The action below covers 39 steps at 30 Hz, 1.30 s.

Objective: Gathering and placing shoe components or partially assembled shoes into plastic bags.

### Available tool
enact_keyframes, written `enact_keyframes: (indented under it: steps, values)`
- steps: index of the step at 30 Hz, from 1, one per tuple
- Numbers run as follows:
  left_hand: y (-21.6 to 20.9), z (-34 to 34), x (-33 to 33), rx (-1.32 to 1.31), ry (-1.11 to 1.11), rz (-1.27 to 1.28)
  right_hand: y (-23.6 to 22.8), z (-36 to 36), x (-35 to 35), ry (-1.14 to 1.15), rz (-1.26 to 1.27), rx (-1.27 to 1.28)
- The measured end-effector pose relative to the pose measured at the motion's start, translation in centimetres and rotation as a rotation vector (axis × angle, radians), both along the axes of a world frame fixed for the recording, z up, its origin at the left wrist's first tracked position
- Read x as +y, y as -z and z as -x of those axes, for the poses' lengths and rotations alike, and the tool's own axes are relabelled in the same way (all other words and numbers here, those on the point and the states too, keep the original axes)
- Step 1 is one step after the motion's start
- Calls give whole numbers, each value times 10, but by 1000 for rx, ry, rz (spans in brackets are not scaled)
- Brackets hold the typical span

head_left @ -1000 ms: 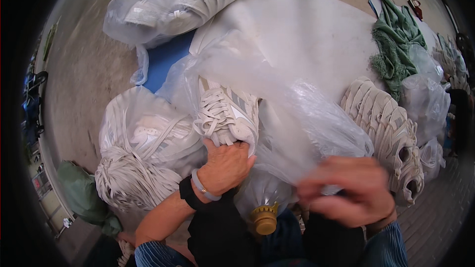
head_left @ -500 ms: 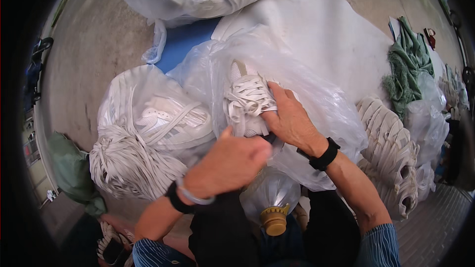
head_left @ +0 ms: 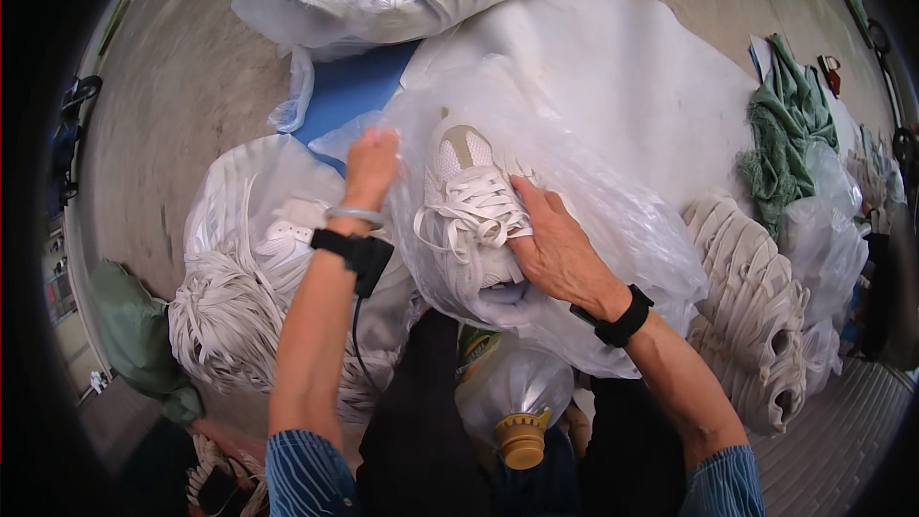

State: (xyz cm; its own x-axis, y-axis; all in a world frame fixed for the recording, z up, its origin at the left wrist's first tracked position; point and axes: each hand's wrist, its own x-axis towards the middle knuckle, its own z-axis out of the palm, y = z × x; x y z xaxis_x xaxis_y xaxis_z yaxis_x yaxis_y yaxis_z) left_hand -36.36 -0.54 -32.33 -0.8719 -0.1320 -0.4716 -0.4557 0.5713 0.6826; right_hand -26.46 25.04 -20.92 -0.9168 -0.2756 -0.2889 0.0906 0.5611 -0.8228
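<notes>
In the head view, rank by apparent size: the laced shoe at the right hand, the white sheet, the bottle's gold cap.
1. White sheet
2. Laced shoe
3. Gold cap

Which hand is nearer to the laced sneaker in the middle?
Right. The right hand touches the laced sneaker along its right side; the left hand is apart from it, off to its left.
</notes>
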Motion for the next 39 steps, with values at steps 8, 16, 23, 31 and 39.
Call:
enact_keyframes:
  steps: [8, 16, 23, 31, 39]
  values:
    - [-185, -39, 21, 278, -32, -439, 45, 3, -13, 100, 46, 45]
    - [-274, -92, -95, 50, 52, -1477, 35, 16, -46, -400, -372, 237]
    - [-230, -154, -78, 152, -299, -654, 30, 3, -56, 19, -233, 28]
    - [-134, -141, 28, -8, 238, -180, 45, 18, -40, -7, 117, -80]
    - [-102, -126, 17, -144, 239, -210, 110, 70, 16, -602, -775, 174]
